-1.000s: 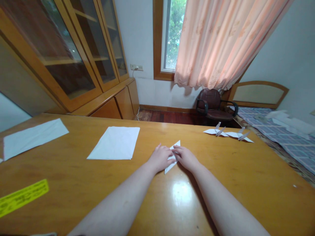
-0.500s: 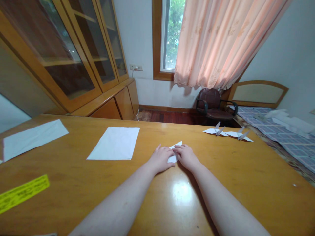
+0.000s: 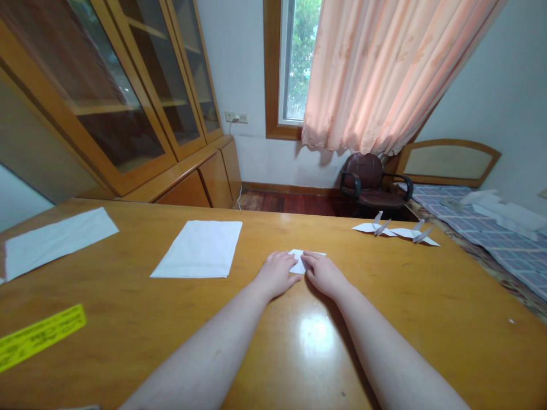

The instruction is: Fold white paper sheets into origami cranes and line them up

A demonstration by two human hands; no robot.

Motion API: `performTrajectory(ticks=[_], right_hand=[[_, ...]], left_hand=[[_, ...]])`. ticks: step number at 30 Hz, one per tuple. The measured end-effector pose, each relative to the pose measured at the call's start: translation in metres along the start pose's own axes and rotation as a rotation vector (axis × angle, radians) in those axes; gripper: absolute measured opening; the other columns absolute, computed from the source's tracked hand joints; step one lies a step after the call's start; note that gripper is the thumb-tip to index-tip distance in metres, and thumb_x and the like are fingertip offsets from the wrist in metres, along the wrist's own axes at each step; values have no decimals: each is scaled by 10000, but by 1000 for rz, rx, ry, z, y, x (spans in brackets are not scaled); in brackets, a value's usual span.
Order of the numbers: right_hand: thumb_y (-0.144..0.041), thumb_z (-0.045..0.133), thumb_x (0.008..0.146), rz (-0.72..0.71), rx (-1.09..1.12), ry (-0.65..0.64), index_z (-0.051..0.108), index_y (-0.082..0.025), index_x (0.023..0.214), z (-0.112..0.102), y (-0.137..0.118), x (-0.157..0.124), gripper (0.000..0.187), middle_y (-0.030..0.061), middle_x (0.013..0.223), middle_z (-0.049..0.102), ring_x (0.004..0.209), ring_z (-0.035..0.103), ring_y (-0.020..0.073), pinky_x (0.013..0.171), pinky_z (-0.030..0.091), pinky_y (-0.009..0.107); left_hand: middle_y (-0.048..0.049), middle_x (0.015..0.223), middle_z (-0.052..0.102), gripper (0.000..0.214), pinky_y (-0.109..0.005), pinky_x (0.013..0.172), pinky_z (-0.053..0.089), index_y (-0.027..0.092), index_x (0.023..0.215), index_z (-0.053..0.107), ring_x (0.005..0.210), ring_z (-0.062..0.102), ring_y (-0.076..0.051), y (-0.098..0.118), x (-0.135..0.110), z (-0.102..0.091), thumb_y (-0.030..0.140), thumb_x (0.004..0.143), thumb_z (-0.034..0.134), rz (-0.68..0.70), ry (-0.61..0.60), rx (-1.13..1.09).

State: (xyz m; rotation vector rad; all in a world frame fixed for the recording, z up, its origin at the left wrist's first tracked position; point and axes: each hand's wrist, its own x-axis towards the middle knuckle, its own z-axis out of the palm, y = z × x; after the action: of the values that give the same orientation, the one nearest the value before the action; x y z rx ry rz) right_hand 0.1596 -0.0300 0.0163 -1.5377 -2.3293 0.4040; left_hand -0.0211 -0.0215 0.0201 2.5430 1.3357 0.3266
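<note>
A small folded piece of white paper (image 3: 298, 265) lies on the wooden table between my two hands, partly covered by them. My left hand (image 3: 277, 274) has its fingertips on the paper's left side, with the thumb below. From the other side, the fingers of my right hand (image 3: 325, 274) press on the paper's middle and right part. A thin pointed end of the paper shows above the right hand. Farther right stand two folded paper cranes (image 3: 376, 228), (image 3: 416, 234) with spread wings.
A stack of white paper sheets (image 3: 199, 249) lies left of my hands. Another white paper piece (image 3: 60, 242) is at the table's far left, above a yellow printed strip (image 3: 45, 337). Beyond the table (image 3: 171, 341) are a glass-door cabinet (image 3: 171, 74) and an office chair (image 3: 367, 176).
The folded paper has turned: its point, which was aimed up and right, now lies flat toward the right. Both hands have shifted slightly and stay on the paper.
</note>
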Motion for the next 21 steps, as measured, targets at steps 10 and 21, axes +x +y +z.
performTrajectory(ticks=[10, 21], right_hand=[[-219, 508, 800, -46, 4, 1, 613, -227, 1156, -2, -2, -3, 371, 85, 1256, 563, 1158, 516, 198, 1002, 358, 332], [-307, 507, 867, -35, -56, -20, 710, -264, 866, 1, 1, 1, 207, 34, 968, 697, 1055, 579, 191, 918, 390, 286]], left_hand=[[-54, 1044, 634, 227, -309, 891, 409, 212, 1002, 604, 990, 555, -196, -5, 5, 4, 334, 818, 550, 96, 36, -98], [-47, 873, 648, 167, -263, 702, 413, 196, 824, 614, 809, 578, -178, -5, 7, 5, 261, 856, 463, 5, -1, -76]])
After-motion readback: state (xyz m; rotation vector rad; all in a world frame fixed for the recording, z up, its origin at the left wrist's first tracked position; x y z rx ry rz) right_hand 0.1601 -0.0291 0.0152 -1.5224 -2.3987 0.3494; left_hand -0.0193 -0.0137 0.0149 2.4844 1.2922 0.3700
